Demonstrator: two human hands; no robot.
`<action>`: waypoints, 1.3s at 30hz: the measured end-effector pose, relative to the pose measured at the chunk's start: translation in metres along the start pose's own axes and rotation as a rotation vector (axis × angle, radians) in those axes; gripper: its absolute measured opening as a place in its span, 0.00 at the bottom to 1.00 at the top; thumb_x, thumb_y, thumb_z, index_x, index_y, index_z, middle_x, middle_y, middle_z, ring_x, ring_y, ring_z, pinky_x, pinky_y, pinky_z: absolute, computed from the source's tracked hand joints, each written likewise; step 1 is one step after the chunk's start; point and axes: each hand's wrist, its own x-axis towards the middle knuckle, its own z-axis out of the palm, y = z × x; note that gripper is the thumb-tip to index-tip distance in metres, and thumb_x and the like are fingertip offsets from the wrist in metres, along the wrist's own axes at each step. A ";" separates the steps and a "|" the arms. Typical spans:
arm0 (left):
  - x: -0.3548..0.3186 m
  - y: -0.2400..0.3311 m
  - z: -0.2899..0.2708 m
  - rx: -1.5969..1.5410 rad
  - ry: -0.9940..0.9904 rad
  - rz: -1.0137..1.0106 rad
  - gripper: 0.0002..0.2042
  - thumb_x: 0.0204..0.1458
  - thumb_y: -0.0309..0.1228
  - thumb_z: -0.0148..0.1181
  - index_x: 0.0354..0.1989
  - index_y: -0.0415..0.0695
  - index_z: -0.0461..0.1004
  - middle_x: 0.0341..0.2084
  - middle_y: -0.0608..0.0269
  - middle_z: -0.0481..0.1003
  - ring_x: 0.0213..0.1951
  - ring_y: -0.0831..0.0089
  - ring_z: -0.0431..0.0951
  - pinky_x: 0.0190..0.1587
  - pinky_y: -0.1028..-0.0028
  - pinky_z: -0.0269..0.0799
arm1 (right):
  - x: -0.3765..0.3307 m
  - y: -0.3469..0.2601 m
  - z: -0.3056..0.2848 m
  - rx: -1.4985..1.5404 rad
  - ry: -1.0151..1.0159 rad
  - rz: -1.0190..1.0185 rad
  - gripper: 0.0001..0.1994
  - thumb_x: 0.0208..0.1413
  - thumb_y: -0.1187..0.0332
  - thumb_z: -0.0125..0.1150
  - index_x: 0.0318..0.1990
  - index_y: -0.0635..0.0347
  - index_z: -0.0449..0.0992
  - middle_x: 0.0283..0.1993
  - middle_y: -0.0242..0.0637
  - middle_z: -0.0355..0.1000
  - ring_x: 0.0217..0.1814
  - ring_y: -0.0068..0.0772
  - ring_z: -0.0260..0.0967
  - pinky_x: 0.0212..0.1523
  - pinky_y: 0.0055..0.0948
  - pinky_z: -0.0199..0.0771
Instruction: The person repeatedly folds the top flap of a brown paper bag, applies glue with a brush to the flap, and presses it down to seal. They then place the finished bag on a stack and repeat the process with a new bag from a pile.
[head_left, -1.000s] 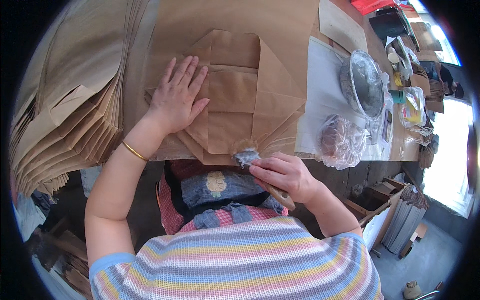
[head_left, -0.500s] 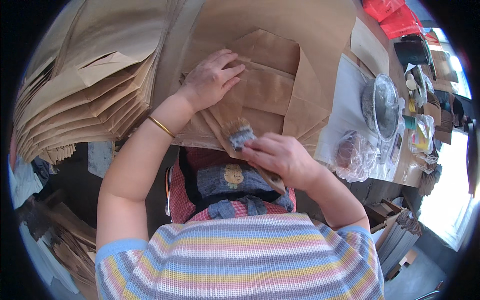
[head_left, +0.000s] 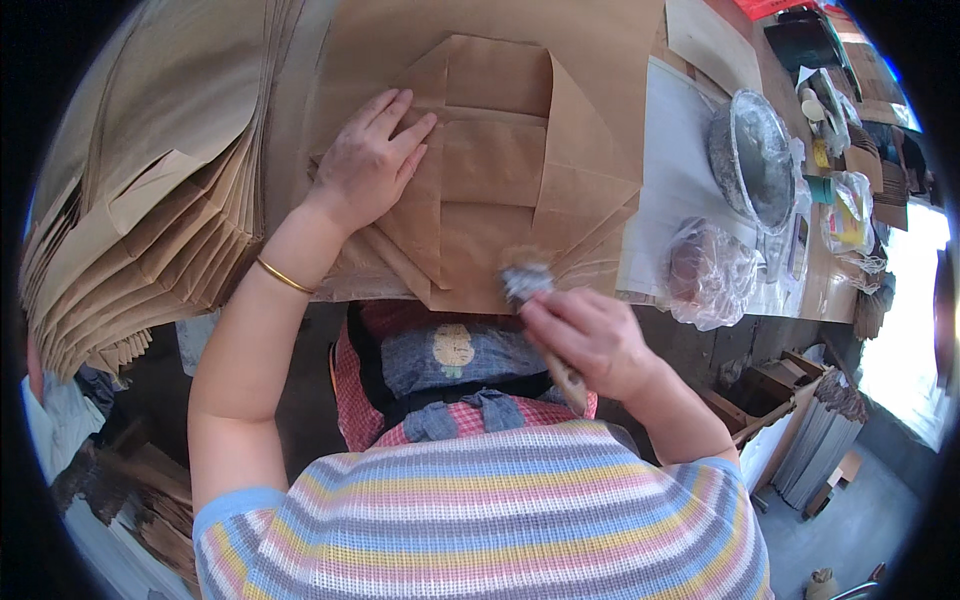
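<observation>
Along the left edge of the worktable (head_left: pixel 690 190) lies a fanned stack of flat brown paper bags (head_left: pixel 150 210), seemingly finished pieces. Beside it, the left hand (head_left: pixel 372 160) presses flat, fingers spread, on the brown paper bag with its folded bottom flaps (head_left: pixel 500 170), which sits at the near edge. The flaps look creased and laid; judging by this, gluing is underway. The right hand (head_left: pixel 590 335) grips a wooden-handled paste brush (head_left: pixel 527 283), bristles touching the lower flap. Further right stand a plastic-wrapped bowl (head_left: pixel 710 272) and a metal basin (head_left: pixel 755 160). Grey floor lies below.
</observation>
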 end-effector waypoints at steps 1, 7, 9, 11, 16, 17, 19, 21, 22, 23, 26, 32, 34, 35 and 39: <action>0.002 0.000 0.000 0.004 -0.014 0.001 0.16 0.54 0.30 0.57 0.52 0.44 0.75 0.55 0.48 0.69 0.59 0.52 0.68 0.59 0.59 0.66 | 0.003 -0.001 0.007 0.094 0.027 -0.022 0.11 0.46 0.74 0.67 0.39 0.66 0.77 0.36 0.43 0.74 0.32 0.41 0.75 0.30 0.34 0.76; 0.001 0.003 -0.007 -0.004 -0.043 -0.014 0.18 0.54 0.29 0.57 0.54 0.45 0.73 0.58 0.47 0.66 0.61 0.48 0.64 0.63 0.55 0.61 | 0.034 0.034 -0.029 0.577 0.101 0.041 0.06 0.50 0.75 0.65 0.36 0.66 0.78 0.33 0.42 0.75 0.31 0.37 0.74 0.32 0.33 0.75; 0.004 0.005 -0.010 -0.006 -0.066 -0.017 0.18 0.54 0.29 0.56 0.55 0.45 0.72 0.59 0.46 0.65 0.61 0.47 0.64 0.63 0.54 0.59 | 0.035 0.051 -0.054 0.624 0.325 0.258 0.05 0.53 0.75 0.65 0.36 0.65 0.78 0.34 0.39 0.77 0.32 0.28 0.74 0.32 0.27 0.74; 0.004 0.006 -0.013 -0.010 -0.084 -0.033 0.18 0.54 0.29 0.56 0.55 0.44 0.72 0.59 0.45 0.65 0.61 0.46 0.63 0.64 0.54 0.58 | 0.048 0.072 -0.063 0.639 0.543 0.476 0.05 0.55 0.75 0.63 0.38 0.66 0.79 0.33 0.34 0.77 0.33 0.21 0.73 0.32 0.22 0.73; 0.010 0.009 -0.011 -0.026 -0.095 -0.028 0.19 0.53 0.28 0.57 0.55 0.44 0.73 0.60 0.45 0.65 0.61 0.47 0.63 0.64 0.53 0.58 | 0.089 0.149 -0.043 0.583 0.468 0.654 0.07 0.53 0.71 0.65 0.33 0.67 0.80 0.24 0.30 0.75 0.27 0.17 0.69 0.29 0.20 0.70; 0.009 0.009 -0.012 -0.025 -0.097 -0.033 0.19 0.53 0.27 0.57 0.54 0.44 0.73 0.60 0.45 0.65 0.61 0.47 0.63 0.64 0.52 0.58 | 0.096 0.158 -0.040 0.556 0.454 0.655 0.07 0.53 0.70 0.65 0.33 0.67 0.80 0.23 0.30 0.74 0.25 0.17 0.69 0.28 0.21 0.70; 0.009 0.007 -0.013 -0.021 -0.103 -0.029 0.19 0.52 0.27 0.57 0.54 0.44 0.73 0.59 0.46 0.65 0.61 0.47 0.63 0.64 0.52 0.58 | 0.114 0.162 -0.040 0.540 0.462 0.635 0.08 0.53 0.70 0.65 0.32 0.68 0.79 0.22 0.30 0.74 0.25 0.17 0.69 0.27 0.22 0.70; 0.009 0.006 -0.014 -0.035 -0.085 -0.029 0.19 0.51 0.27 0.58 0.54 0.44 0.73 0.57 0.46 0.66 0.60 0.47 0.63 0.64 0.53 0.58 | 0.127 0.166 -0.042 0.514 0.480 0.626 0.08 0.52 0.70 0.65 0.32 0.68 0.79 0.22 0.30 0.74 0.24 0.17 0.69 0.27 0.22 0.70; 0.009 0.006 -0.015 -0.050 -0.065 -0.031 0.19 0.51 0.27 0.59 0.53 0.43 0.72 0.56 0.46 0.66 0.60 0.47 0.64 0.63 0.53 0.59 | 0.131 0.169 -0.042 0.496 0.494 0.627 0.08 0.52 0.70 0.65 0.32 0.68 0.79 0.22 0.31 0.74 0.25 0.17 0.69 0.27 0.22 0.70; 0.008 0.007 -0.015 -0.065 -0.045 -0.034 0.19 0.50 0.28 0.60 0.53 0.42 0.72 0.55 0.46 0.67 0.59 0.46 0.64 0.63 0.54 0.60 | 0.135 0.170 -0.043 0.478 0.507 0.628 0.08 0.52 0.70 0.65 0.32 0.68 0.80 0.22 0.31 0.74 0.25 0.16 0.69 0.28 0.22 0.70; 0.001 0.005 -0.009 -0.323 0.062 -0.208 0.19 0.48 0.28 0.63 0.48 0.39 0.69 0.50 0.46 0.68 0.57 0.46 0.65 0.60 0.55 0.62 | 0.143 0.140 -0.027 0.615 0.692 0.473 0.07 0.52 0.70 0.65 0.32 0.67 0.80 0.23 0.32 0.75 0.26 0.16 0.69 0.28 0.23 0.71; 0.005 0.006 -0.017 -0.218 0.026 -0.132 0.16 0.46 0.28 0.64 0.41 0.39 0.67 0.45 0.47 0.69 0.53 0.46 0.67 0.56 0.56 0.65 | 0.187 0.113 0.018 0.703 0.352 0.585 0.05 0.55 0.73 0.63 0.36 0.67 0.78 0.30 0.32 0.75 0.28 0.18 0.71 0.30 0.19 0.74; 0.007 0.004 -0.016 -0.236 0.035 -0.113 0.16 0.45 0.28 0.64 0.41 0.39 0.67 0.44 0.48 0.69 0.52 0.46 0.67 0.54 0.57 0.66 | 0.203 0.111 0.008 0.629 0.308 0.635 0.06 0.53 0.72 0.65 0.35 0.67 0.78 0.28 0.32 0.76 0.27 0.19 0.71 0.29 0.22 0.74; 0.005 0.002 -0.016 -0.246 0.040 -0.099 0.16 0.45 0.28 0.64 0.40 0.39 0.67 0.43 0.48 0.69 0.52 0.46 0.68 0.54 0.57 0.66 | 0.208 0.112 0.004 0.534 0.273 0.645 0.07 0.53 0.72 0.65 0.35 0.67 0.79 0.27 0.32 0.76 0.27 0.19 0.71 0.29 0.23 0.74; 0.009 0.002 -0.016 -0.249 0.022 -0.121 0.14 0.46 0.28 0.63 0.39 0.39 0.67 0.43 0.49 0.69 0.51 0.48 0.68 0.53 0.57 0.67 | 0.198 0.096 -0.023 0.156 0.374 0.603 0.06 0.48 0.72 0.66 0.33 0.64 0.80 0.26 0.41 0.76 0.30 0.34 0.76 0.35 0.30 0.75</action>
